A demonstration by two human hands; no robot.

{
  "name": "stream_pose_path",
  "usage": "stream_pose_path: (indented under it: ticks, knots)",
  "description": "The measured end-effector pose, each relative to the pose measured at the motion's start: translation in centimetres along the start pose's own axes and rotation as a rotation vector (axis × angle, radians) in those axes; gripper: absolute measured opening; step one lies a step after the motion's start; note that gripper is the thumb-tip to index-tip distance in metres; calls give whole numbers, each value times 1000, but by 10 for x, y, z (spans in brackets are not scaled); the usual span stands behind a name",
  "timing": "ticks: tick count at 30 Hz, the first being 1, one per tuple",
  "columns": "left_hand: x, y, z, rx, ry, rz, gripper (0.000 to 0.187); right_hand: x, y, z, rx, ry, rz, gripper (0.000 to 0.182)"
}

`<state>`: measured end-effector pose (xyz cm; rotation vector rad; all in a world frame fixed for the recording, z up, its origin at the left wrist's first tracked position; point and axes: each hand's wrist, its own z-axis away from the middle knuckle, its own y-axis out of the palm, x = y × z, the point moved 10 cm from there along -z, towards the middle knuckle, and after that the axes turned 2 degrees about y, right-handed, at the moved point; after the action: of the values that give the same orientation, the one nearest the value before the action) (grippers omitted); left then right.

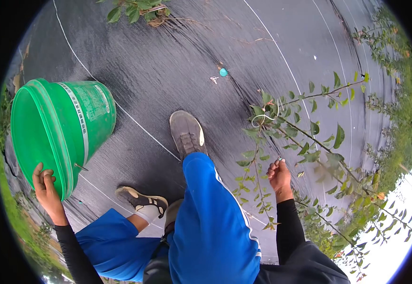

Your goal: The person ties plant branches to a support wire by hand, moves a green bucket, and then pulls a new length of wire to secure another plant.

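Note:
A green plastic bucket point(99, 109) with a white printed band is on my left, its open mouth facing left in the view. My left hand point(47, 189) is at the lower edge of that mouth, its fingers curled over the rim. My right hand point(279, 179) is closed beside a leafy branch point(305, 137). A tiny pale bluish thing point(279, 159) shows at its thumb and fingertip; what it is cannot be made out. A pale, thin loop of tie point(264, 117) hangs around the stems just above that hand.
Black ground cover point(139, 61) with white lines lies underfoot. A round teal object point(223, 72) rests on it ahead of my shoe point(187, 132). Another leafy plant point(135, 9) grows at the top. Branches crowd the right side.

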<state>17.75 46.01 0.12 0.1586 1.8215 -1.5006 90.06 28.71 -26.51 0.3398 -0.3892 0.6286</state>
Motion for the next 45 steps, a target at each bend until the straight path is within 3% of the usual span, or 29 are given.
stream_pose_path:
  ticks: [3, 5, 7, 8, 11, 13, 15, 16, 17, 18, 20, 22, 29, 32, 39, 42, 45]
  knots:
    - [5, 1, -1, 31, -6, 3, 32, 25, 100, 74, 110, -258, 665, 24]
    - [7, 0, -2, 35, 16, 7, 32, 41, 203, 123, 312, -495, 870, 17]
    - [7, 2, -2, 49, 19, 12, 32, 49, 301, 148, 542, -516, 847, 12]
    - [6, 4, -2, 59, 27, 18, 32, 62, 352, 158, 608, -621, 930, 10]
    - [4, 4, -3, 42, 6, 32, 32, 106, 481, 148, 699, -948, 1148, 19]
    - [8, 5, -3, 56, 10, 15, 33, 109, 540, 87, 712, -1057, 1703, 19]
    - [5, 5, -3, 43, -3, 20, 33, 118, 516, 20, 380, -636, 2361, 18]
    - [2, 5, -2, 39, 0, 20, 32, 116, 495, -24, 470, -656, 2612, 16]
    - [1, 5, -1, 42, -3, 47, 32, 123, 461, -47, 480, -520, 2777, 16]
    - [4, 6, -1, 43, -19, 56, 32, 125, 433, -58, 648, -548, 2899, 25]
    - [4, 2, 0, 3, 1, 75, 31, 131, 377, -64, 720, -513, 2952, 22]
    - [1, 3, 0, 6, 10, 54, 31, 141, 332, -69, 638, -328, 3070, 30]
    - [4, 1, -1, 46, 29, -26, 33, 135, 297, -72, 705, -535, 2899, 40]
    - [8, 2, 0, 53, 12, -19, 33, 116, 290, -73, 829, -591, 2888, 37]
    - [-2, 2, 1, 36, 25, -5, 31, 111, 289, -73, 773, -696, 2875, 30]
    - [-2, 2, 0, 41, 22, -12, 31, 117, 297, -72, 843, -851, 2820, 24]
    - [-1, 3, 0, 56, 16, -13, 31, 135, 318, -67, 749, -922, 2794, 22]
